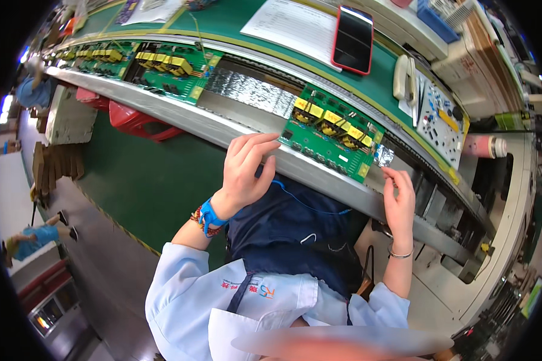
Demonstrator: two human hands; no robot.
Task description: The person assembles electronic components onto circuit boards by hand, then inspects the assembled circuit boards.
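A green circuit board (317, 143) with a row of yellow-wrapped components (333, 123) lies on the conveyor rails in front of me. My left hand (245, 167) is at the board's near left corner, over the metal rail, fingers stretched and thumb apart. It holds nothing. Beyond the board's right end is my right hand (399, 195), its fingers slightly bent and the thumb apart from them. No object shows in it. Close to its fingertips sits a small piece of silver foil (384, 156). Whether either hand touches the board, I cannot tell.
More populated boards (168, 71) line the conveyor leftward, past a silver foil-like sheet (250, 91). Behind the rails lie paper (289, 27), a red-cased phone (352, 41), a white handset-shaped object (401, 77) and a tray of small parts (439, 117). A red stool (132, 120) stands under the line.
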